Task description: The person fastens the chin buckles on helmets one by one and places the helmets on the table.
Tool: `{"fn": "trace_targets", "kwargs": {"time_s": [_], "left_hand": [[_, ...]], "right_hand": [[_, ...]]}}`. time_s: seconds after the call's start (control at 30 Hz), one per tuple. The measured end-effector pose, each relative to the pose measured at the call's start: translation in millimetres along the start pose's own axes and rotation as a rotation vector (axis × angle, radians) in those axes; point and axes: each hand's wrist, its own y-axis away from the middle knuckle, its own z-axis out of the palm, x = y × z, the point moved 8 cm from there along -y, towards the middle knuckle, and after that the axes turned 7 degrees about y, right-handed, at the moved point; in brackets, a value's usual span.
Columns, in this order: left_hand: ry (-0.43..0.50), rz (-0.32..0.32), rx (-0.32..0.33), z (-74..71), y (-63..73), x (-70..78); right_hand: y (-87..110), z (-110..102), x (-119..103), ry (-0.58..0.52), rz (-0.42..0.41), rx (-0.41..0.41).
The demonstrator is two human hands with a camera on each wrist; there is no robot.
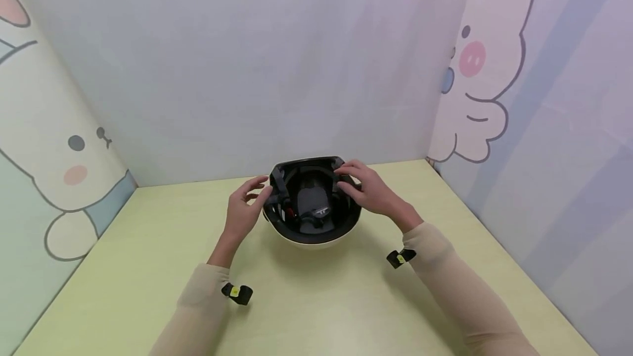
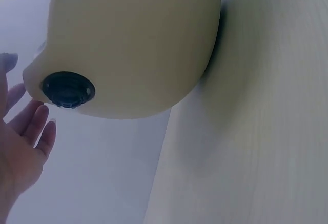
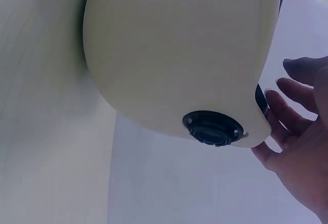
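A cream helmet with a black lining lies upside down on the table, its hollow facing up. Dark straps and a small red part show inside it. At its left rim is my left hand, fingers slightly bent and the thumb by the edge. My right hand reaches over the right rim with loosely bent fingers. Both wrist views show the smooth outer shell and a round black fitting on each side. Whether the fingertips touch a strap is hard to see.
The pale yellow table meets a plain back wall just behind the helmet. Side walls with cartoon animals stand left and right. A small black device is on each wrist.
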Motion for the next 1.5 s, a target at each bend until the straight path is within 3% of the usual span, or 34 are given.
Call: {"fn": "trace_targets", "kwargs": {"time_s": [0.23, 0.43, 0.53, 0.67, 0.77, 0.9, 1.0, 1.2, 1.5], "left_hand": [[0.053, -0.133, -0.127, 5.7, 7.7, -21.8], [0.076, -0.184, -0.234, 14.7, 13.2, -32.2], [0.064, -0.214, -0.269, 18.7, 15.1, -35.7], [0.069, -0.242, -0.293, 22.2, 17.5, -37.2], [0.073, -0.261, -0.312, 24.0, 19.5, -22.8], [0.063, -0.296, -0.337, 24.4, 21.5, -25.3], [0.092, -0.311, -0.341, 25.1, 23.0, -41.9], [0.176, -0.297, -0.364, 30.1, 26.5, -43.9], [0.243, -0.261, -0.391, 30.1, 27.9, -45.4]], "right_hand": [[11.7, 5, 16, 0.003, 0.116, -0.099], [21.3, 15, 31, -0.016, 0.237, -0.198], [23.6, 19, 36, -0.026, 0.259, -0.214], [24.0, 22, 40, -0.038, 0.257, -0.202], [24.1, 22, 41, -0.037, 0.256, -0.190], [25.6, 22, 43, -0.044, 0.272, -0.180], [26.9, 23, 44, -0.047, 0.269, -0.162], [28.7, 24, 44, -0.057, 0.266, -0.104], [33.9, 33, 52, -0.144, 0.345, -0.067]]}}
